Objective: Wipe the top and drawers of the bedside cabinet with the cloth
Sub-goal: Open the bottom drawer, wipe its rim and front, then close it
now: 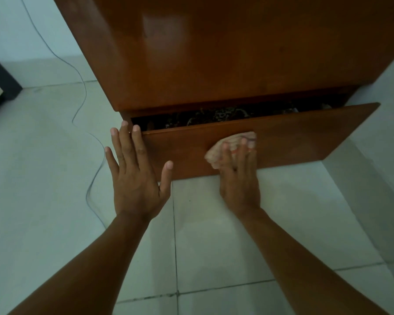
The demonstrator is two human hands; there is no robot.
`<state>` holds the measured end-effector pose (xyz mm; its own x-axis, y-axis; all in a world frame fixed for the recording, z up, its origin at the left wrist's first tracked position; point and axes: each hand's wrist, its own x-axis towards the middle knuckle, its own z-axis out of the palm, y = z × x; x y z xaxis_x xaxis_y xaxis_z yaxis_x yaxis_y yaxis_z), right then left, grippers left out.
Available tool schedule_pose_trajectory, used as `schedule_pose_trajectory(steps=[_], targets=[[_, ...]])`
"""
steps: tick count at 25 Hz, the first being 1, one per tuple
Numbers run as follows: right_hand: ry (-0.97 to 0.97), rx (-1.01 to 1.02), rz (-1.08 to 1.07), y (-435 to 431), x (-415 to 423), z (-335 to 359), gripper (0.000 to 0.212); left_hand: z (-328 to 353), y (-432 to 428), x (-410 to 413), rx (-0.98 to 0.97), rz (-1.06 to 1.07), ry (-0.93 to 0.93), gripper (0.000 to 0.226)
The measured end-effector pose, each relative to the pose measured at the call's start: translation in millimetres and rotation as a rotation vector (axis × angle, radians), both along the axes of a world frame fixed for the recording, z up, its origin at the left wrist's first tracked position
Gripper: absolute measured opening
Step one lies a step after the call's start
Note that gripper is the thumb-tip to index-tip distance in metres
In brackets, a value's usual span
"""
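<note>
Bare forearms (pixel 82 258) reach forward from the bottom edge over pale grey floor tiles (pixel 214 235) with dark grout lines. The left hand (pixel 134 176) is released, its fingers straight and spread, and it holds nothing. Its fingertips lie at the left end of the pulled-out lower drawer (pixel 305 135), a flat front of glossy reddish-brown wood. The right hand (pixel 239 176) lies flat with straight fingers and presses a crumpled pinkish-beige cloth (pixel 223 147) against the middle of that drawer front, just below its top edge. The thumb is hidden. Behind the front, the open gap shows dark, tangled contents that cannot be made out. Above it rises the tall reddish-brown wooden bedside cabinet (pixel 214 53), its shiny face catching a pale reflection. To the left, a thin grey cable (pixel 83 96) snakes across the tiles towards the white wall (pixel 21 30). A dark piece of furniture (pixel 0 76) stands at the far left edge.
</note>
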<state>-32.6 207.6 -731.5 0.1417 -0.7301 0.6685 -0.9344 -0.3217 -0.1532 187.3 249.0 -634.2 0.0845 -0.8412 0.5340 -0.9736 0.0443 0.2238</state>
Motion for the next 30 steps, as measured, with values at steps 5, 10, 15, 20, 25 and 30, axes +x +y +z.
schedule_pose_trajectory(steps=[5,10,15,20,25,30], targets=[[-0.303,0.083,-0.225,-18,-98,8,0.067,-1,-3,-5,-0.020,0.014,0.019,0.086],[-0.618,0.011,-0.359,-13,-146,45,0.063,1,-1,-8,-0.001,0.036,0.006,0.087],[-0.854,-0.044,-0.392,11,-140,75,0.039,14,8,-22,0.090,0.114,0.030,0.086],[-0.697,0.194,-0.360,37,-92,125,0.022,29,26,-30,0.188,0.079,-0.001,0.081],[-0.169,0.331,-0.236,51,-61,129,0.073,36,35,-53,0.257,0.077,0.039,0.078],[-0.079,0.381,-0.212,49,-67,121,0.080,27,29,-49,0.282,0.097,0.024,0.076]])
